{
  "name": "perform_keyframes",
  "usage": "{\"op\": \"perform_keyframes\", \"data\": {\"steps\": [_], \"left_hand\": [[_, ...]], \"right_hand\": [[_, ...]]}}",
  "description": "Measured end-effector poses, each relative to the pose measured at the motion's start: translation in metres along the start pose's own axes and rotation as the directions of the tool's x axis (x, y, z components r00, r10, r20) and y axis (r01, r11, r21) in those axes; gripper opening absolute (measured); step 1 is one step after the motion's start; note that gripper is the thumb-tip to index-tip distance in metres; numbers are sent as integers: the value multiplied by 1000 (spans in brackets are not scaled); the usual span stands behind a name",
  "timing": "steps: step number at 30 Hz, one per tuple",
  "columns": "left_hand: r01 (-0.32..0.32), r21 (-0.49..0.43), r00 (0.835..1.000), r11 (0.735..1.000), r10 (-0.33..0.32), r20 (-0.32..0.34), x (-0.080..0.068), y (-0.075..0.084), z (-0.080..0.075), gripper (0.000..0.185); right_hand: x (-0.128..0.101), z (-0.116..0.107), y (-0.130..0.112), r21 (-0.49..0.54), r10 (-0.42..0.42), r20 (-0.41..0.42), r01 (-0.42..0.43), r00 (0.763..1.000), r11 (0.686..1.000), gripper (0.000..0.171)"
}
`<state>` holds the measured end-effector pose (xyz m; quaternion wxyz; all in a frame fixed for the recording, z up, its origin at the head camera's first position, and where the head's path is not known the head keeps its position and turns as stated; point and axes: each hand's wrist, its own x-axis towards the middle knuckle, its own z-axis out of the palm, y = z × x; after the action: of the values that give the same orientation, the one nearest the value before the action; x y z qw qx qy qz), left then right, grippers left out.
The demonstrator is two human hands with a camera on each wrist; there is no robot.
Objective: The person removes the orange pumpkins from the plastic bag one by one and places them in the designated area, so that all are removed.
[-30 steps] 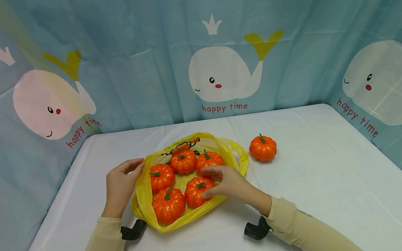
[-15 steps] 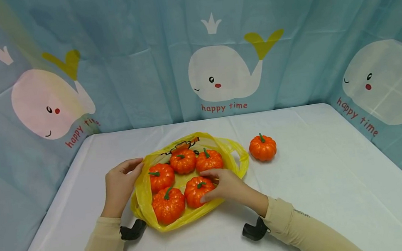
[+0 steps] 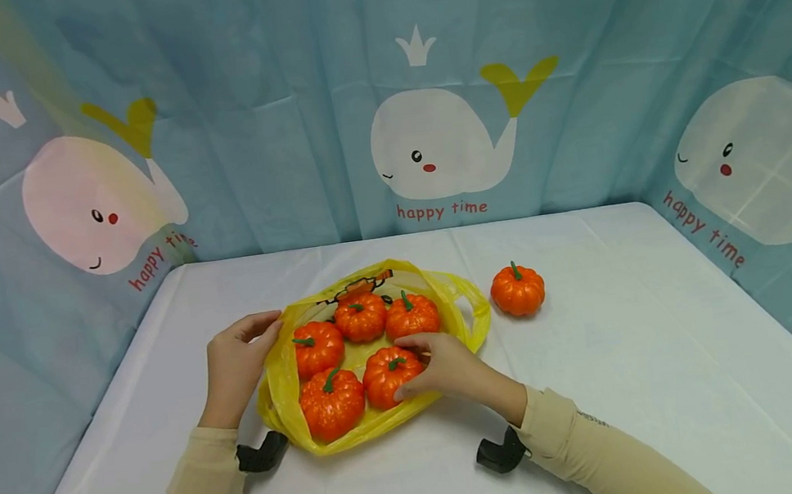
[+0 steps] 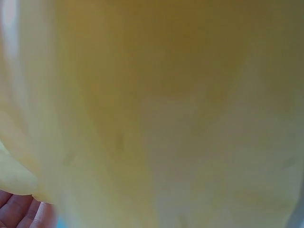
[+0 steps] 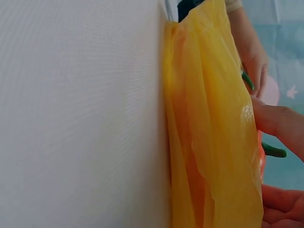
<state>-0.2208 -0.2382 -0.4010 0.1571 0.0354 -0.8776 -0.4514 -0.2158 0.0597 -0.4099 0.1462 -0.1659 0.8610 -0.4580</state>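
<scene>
The right hand (image 3: pixel 448 368) has its fingers curled round the front-right pumpkin (image 3: pixel 388 376), one of five lying in the open yellow bag (image 3: pixel 279 381) on the white worktop (image 3: pixel 642 381). The left hand (image 3: pixel 236 365) grips the bag's left edge, thumb and fingers pinching the thin plastic to keep the mouth wide. A sixth pumpkin (image 3: pixel 518 290) sits apart on the worktop, just right of the bag. The pumpkins are packed touching one another, so pulling this one could roll its neighbours. The glossy skin may slip under a light grip, and the flimsy bag could drag along or fold over the opening.
</scene>
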Motion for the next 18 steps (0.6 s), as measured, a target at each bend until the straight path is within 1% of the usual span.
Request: {"op": "perform_keyframes", "data": {"steps": [4,7,13,18], "left_hand": [[-7,5,1000,1000,7,-3,0,-1,0,33],[-1,4,1000,1000,1,1,1,0,0,33],[9,6,1000,1000,-9,5,0,1,0,33],[21,5,1000,1000,-21,9,0,1,-1,34]], "right_hand": [[-1,-1,-3,14,4,-15,-3,1000,1000,74],[-3,-5,-6,46,19,-30,-18,999,999,73],[-5,-17,-14,95,33,-88,-25,996,995,71],[-9,-28,-22,157,46,-103,-30,994,987,72]]}}
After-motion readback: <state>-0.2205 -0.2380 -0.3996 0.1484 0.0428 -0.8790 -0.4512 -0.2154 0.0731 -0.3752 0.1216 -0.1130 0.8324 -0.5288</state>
